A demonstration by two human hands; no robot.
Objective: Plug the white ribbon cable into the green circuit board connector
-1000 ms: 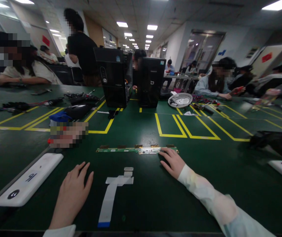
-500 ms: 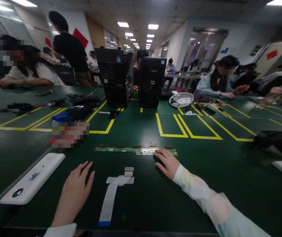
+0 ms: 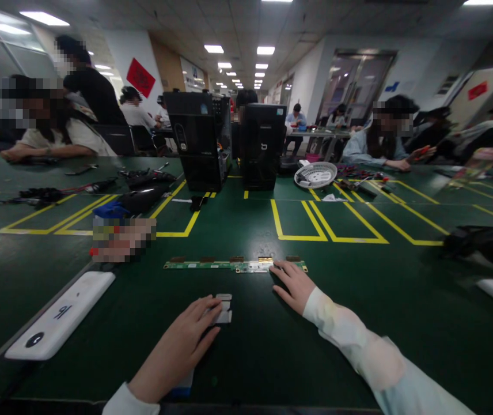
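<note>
Circuit board strip [image 3: 201,266]: laid flat on the desk [image 3: 268,357], beyond both hands; a part near its right end is covered by the right hand [image 3: 295,286].
Board axis: directed left to right; the dark and gold tabs [image 3: 265,259] are pointed toward the far side.
Board handling: judged light, thin and stiff, its tabs fragile; best lifted by the bare short ends.
White flat cable [image 3: 225,316]: largely hidden beneath the left hand [image 3: 186,337]; whether one piece or several cannot be told.
Cable axis: apparently run from near to far, the blue end [image 3: 181,391] lying nearest the wearer.
Cable handling: judged very light, limp and smooth; best pinched near an end, uncreased.
Right fingers: slightly parted, thumb well apart; the tips are rested at the board, nothing being gripped.
Left fingers: extended close together, thumb apart; whether the cable is gripped cannot be told.
</note>
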